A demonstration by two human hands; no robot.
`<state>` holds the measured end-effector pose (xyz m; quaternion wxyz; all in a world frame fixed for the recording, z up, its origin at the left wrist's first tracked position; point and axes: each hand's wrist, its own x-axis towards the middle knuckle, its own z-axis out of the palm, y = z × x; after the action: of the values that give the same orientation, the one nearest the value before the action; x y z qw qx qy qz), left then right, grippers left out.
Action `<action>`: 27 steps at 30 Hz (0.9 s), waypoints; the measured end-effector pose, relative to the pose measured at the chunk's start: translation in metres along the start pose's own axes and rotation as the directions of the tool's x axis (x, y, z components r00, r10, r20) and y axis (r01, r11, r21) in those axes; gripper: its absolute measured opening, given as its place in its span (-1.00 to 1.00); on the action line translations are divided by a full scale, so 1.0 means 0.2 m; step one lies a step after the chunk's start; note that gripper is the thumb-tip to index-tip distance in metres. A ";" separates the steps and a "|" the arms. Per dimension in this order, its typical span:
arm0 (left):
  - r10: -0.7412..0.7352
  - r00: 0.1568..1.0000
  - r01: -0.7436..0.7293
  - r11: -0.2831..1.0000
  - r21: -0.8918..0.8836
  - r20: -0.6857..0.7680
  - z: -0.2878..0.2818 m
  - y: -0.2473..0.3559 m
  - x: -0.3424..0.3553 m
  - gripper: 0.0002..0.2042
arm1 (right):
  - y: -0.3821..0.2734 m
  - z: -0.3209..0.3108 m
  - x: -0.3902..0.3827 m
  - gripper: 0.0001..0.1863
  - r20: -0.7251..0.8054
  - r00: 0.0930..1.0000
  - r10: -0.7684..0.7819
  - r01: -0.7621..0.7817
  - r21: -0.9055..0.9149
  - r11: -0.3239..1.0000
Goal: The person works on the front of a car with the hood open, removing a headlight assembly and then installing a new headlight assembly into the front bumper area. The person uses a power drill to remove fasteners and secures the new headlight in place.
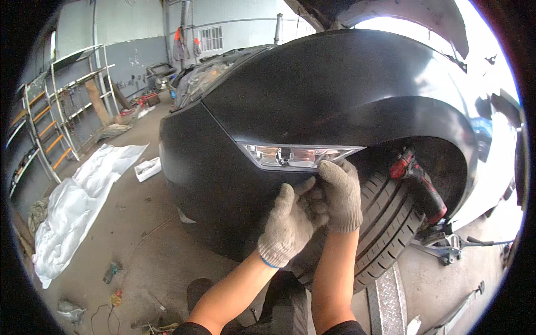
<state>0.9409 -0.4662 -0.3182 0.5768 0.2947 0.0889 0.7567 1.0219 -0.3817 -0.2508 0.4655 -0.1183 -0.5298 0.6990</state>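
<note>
Both hands wear grey knitted work gloves and come together at the front corner of a black car. My left hand is palm up under the lamp, its thumb raised apart from its partly bent fingers, which meet the other hand. My right hand is curled, thumb toward the lower rear edge of a clear lamp; whatever it pinches, if anything, is hidden. The lamp sits in the black bumper, below the fender. Right of my hands is the tyre, with a red and black cordless power tool resting on top.
White sheeting and a small white tray lie on the floor at left. Metal racks stand along the wall. A metal jack-like device and a tread plate are near the wheel. The hood is raised.
</note>
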 end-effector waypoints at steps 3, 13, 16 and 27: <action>0.017 0.995 -0.020 0.999 -0.035 -0.099 0.01 0.00 0.05 -0.21 | -0.06 0.00 -0.02 -0.72 -0.025 0.997 0.068 -0.070 -0.112 0.991; 0.109 0.992 -0.115 0.989 -0.094 -0.069 0.09 0.00 0.08 -0.26 | 0.02 -0.02 -0.01 -0.74 -0.044 0.996 -0.082 0.069 -0.244 0.967; 0.118 0.993 -0.119 0.988 -0.094 -0.015 0.07 0.00 0.08 -0.28 | 0.07 -0.01 0.00 -0.74 -0.010 0.990 -0.142 0.139 -0.170 0.976; 0.383 0.704 -0.521 -0.293 0.802 0.597 0.29 0.23 -0.12 -0.83 | 0.10 -0.02 0.01 -0.61 0.043 0.968 -0.246 0.249 -0.102 0.963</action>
<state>0.9394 -0.5152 -0.2583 -0.1510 0.6535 0.4479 0.5912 1.0131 -0.3778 -0.2682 0.5342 -0.0655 -0.5839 0.6077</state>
